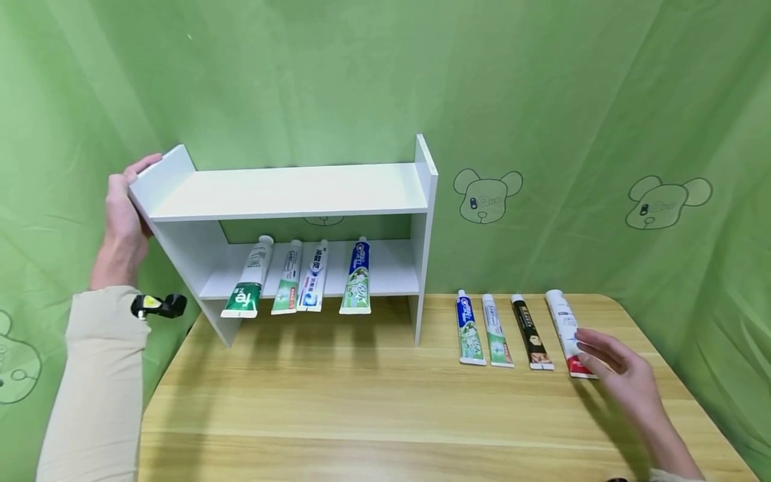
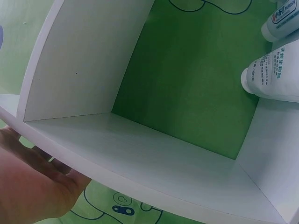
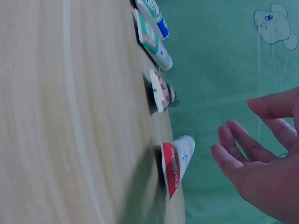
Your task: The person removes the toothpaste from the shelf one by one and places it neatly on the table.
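White shelf (image 1: pixel 295 192), red-and-white tube (image 1: pixel 563 321), mostly black tube (image 1: pixel 530 331), blue-and-green tubes (image 1: pixel 470 331), yellow-brown wood-grained table (image 1: pixel 361 415), green curtain (image 1: pixel 542 87) with dark bear-face outlines (image 1: pixel 484 201), beige sleeve (image 1: pixel 105 361)

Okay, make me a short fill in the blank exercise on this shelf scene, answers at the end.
The left hand holds a shelf unit whose color is ____.
The number of toothpaste tubes lying directly on the wooden table is ____.
The right hand is closest to the toothpaste tube whose flat end is ____.
The neighboring tube to its left is mostly ____.

Answers: white; four; red; black.
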A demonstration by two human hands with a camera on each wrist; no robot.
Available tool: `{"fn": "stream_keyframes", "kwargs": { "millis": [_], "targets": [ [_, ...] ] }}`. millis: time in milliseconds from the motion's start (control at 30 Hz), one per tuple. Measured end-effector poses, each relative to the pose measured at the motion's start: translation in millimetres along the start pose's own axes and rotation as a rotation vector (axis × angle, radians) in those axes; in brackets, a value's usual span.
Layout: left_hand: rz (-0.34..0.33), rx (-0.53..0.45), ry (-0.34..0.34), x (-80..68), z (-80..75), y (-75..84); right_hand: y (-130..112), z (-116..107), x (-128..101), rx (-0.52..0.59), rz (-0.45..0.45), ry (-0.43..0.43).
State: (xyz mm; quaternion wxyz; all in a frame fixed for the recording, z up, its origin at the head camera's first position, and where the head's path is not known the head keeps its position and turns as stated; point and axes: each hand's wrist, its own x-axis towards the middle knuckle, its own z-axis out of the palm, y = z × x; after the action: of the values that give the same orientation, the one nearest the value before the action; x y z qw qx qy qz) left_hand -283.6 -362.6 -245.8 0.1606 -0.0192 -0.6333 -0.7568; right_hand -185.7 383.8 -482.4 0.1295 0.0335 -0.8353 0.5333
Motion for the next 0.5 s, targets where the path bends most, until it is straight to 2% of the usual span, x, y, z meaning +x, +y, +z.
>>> {"fn": "stream_keyframes", "kwargs": {
  "millis": [500],
  "targets": [
    [0.004,0.018,0.008,-0.3,0.3,0.0,-29.8,21.1,-10.0,0.111,-0.106,-0.100]
  ]
}}
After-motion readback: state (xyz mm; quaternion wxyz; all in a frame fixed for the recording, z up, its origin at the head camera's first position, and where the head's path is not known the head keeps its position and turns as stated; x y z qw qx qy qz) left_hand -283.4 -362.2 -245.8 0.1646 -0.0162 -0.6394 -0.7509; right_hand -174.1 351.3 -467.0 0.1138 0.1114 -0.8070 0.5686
